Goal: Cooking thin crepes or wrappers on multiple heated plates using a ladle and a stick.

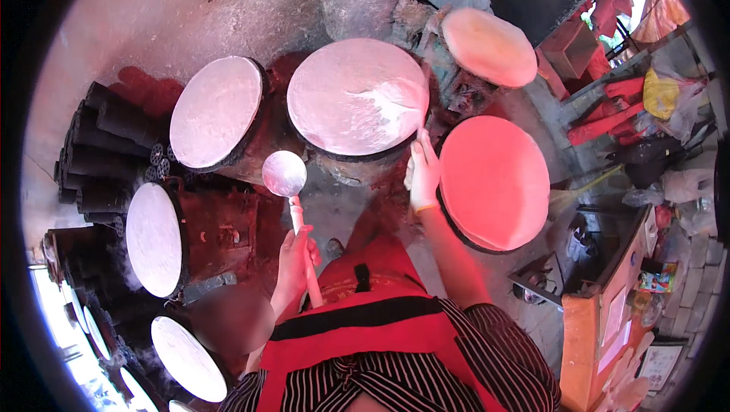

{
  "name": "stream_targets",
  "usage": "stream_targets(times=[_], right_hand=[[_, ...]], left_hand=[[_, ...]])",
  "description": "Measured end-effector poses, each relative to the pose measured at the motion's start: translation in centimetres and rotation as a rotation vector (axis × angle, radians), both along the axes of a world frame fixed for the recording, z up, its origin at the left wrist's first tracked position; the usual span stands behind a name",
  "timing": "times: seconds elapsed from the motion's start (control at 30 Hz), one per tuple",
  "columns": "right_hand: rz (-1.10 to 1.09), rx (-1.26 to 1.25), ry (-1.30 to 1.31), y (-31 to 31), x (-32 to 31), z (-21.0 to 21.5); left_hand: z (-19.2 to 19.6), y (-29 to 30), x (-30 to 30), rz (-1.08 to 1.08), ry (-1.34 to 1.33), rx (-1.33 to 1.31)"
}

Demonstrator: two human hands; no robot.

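My left hand is closed round the pale handle of a ladle. The ladle's round bowl is up, in front of the near edge of the middle griddle. On that griddle lies a thin pale sheet, creased and whiter toward its right side. My right hand, in a white glove, is at the sheet's lower right edge. Its fingers are pressed together where the creases run, and they seem to pinch the sheet's edge. Close by on the right is a round griddle with a reddish-lit surface.
More round pale-topped griddles stand at the left, one steaming. Another round pale disc is at the back right. Black cylindrical briquettes are stacked at far left. An orange-sided cabinet stands at the right.
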State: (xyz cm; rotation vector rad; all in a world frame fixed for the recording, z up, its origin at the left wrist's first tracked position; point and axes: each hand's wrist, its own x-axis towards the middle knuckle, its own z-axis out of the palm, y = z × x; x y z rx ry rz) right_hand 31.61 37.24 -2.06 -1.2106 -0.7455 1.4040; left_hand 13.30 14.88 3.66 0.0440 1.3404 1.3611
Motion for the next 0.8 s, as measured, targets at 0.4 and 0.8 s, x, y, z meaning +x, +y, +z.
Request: stream_targets(times=[0.4, 0.8], right_hand=[[0.167, -0.157, 0.005, -2.0, 0.4, -2.0], [0.62, -0.342, 0.013, 0.0, 3.4, 1.1]], left_hand=[[0.4, 2.0, -2.8, -0.187, -0.159, -0.001], [-0.6, 4.6, -4.5, -0.276, -0.146, 0.01]])
